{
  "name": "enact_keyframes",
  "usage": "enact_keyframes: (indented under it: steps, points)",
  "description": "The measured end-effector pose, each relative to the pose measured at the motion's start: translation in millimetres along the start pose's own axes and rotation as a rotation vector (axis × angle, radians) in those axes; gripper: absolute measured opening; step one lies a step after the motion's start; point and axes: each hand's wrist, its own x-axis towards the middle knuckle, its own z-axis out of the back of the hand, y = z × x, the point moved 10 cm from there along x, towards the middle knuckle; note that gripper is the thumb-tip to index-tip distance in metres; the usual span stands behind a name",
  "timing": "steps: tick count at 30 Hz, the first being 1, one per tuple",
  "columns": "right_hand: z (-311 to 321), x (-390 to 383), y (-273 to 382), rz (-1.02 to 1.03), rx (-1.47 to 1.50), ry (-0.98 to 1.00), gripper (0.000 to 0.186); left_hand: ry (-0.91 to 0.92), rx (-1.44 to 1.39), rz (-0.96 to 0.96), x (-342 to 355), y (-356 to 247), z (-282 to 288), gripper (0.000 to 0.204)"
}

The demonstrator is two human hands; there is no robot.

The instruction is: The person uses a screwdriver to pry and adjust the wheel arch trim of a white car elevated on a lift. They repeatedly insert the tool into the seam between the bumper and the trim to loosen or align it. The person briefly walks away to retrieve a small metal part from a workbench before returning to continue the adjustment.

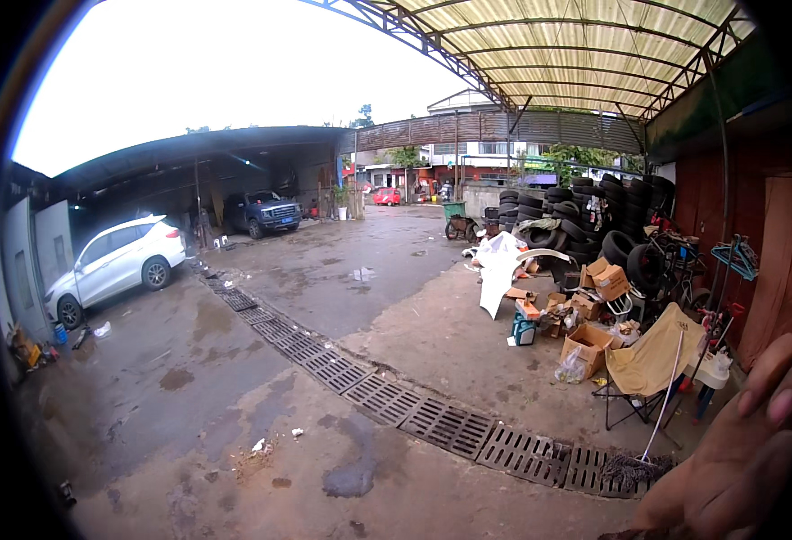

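Observation:
My right hand (738,454) is raised close in at the lower right edge. Its fingers are stretched upward and a little apart, with nothing visible in them. Part of the hand runs out of the picture. Beyond it stands a tan folding chair (652,355) on dark legs. A mop (637,470) leans against the chair, its dark head resting on the drain grating (450,427). My left hand does not show.
Cardboard boxes (587,349), a white body panel (498,270) and stacked tyres (585,211) crowd the right side. A white car (121,261) and a dark pickup (265,214) stand at the left and back. Puddles (351,463) lie on the concrete.

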Motion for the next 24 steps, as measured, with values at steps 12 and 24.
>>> enact_keyframes:
  steps: [12,24]
  points:
    - [-92,-502,-577,-1.373,0.265,0.124,0.041,-0.010,0.009,-0.219,440,-483,-53,0.021]
    - [-225,-491,-1050,-1.309,1.038,0.319,0.071,0.081,0.126,-0.469,775,-1086,-163,0.028]
